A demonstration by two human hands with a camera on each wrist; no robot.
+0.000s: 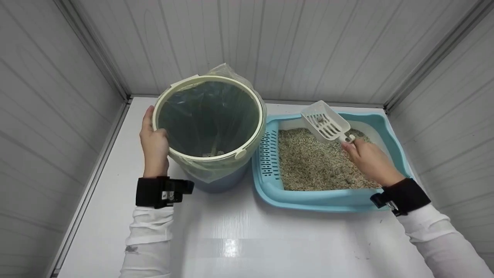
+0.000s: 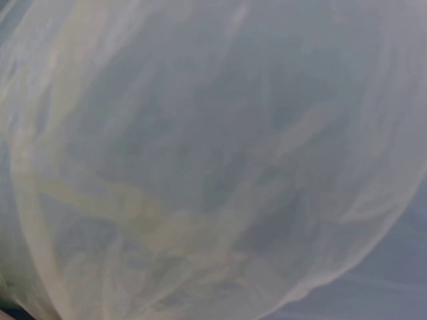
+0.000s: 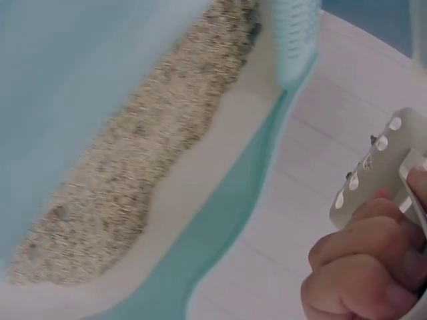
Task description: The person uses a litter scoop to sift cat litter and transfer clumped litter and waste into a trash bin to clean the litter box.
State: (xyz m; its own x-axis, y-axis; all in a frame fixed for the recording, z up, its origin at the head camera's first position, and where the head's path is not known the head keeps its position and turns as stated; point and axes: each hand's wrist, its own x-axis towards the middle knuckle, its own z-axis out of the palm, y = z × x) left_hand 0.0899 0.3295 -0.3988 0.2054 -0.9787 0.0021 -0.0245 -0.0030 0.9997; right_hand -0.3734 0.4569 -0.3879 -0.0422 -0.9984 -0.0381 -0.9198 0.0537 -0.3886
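Observation:
At the left, a round bin with a cream rim [image 1: 260,116] and bluish wall [image 1: 220,186] leans toward the head camera, lined with a thin, translucent yellowish bag [image 2: 220,133]. My left hand [image 1: 155,144] grips the bin's left rim, thumb over the edge and fingers outside. My right hand [image 1: 371,160] holds a white slotted litter scoop [image 1: 313,112] by its handle above the blue litter tray [image 1: 308,199]. A small pale bit lies on the scoop's slots. In the right wrist view, curled fingers [image 3: 367,253] wrap the handle, with dark specks near the scoop's holes.
Granular litter [image 1: 312,166] fills much of the tray, which has a perforated ledge [image 1: 266,154] on its left, close to the bin. Grey panel walls [image 1: 247,46] enclose the white table [image 1: 227,227] at back and sides. Some litter bits [image 1: 214,154] show inside the bin.

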